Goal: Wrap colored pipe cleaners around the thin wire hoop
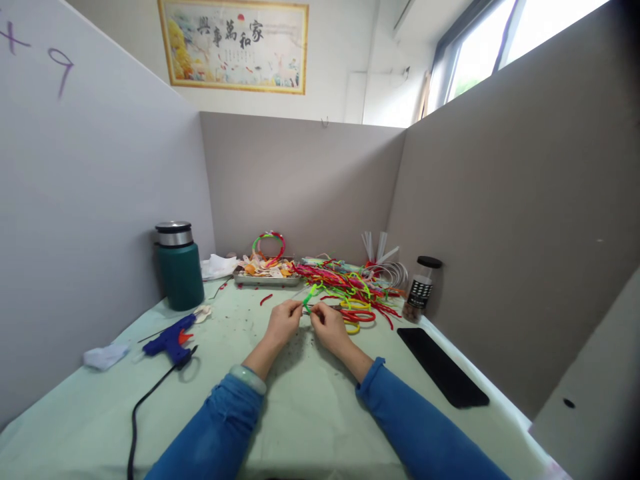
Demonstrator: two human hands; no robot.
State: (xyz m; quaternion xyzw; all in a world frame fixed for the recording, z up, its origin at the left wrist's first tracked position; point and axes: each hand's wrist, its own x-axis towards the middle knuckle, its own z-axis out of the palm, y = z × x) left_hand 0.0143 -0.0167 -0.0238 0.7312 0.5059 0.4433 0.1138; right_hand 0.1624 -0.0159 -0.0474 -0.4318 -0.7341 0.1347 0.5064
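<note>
A green pipe cleaner (309, 297), bent at its top, is pinched between my two hands above the middle of the table. My left hand (286, 321) grips it from the left with fingers closed. From the right, my right hand (327, 325) holds its lower part, fingers closed as well. Just behind my right hand lie scissors with red handles (361, 315) and a second pair with yellow handles (353, 328). A heap of red, green and yellow pipe cleaners (340, 275) spreads behind the hands.
To the left are a blue glue gun (170, 340) with a black cord, and a green bottle (180, 273). A metal tray (265, 281) of petal-like pieces stands at the back. At right are a black-lidded jar (421, 290) and a black mat (443, 367). Partitions (300, 180) enclose the table.
</note>
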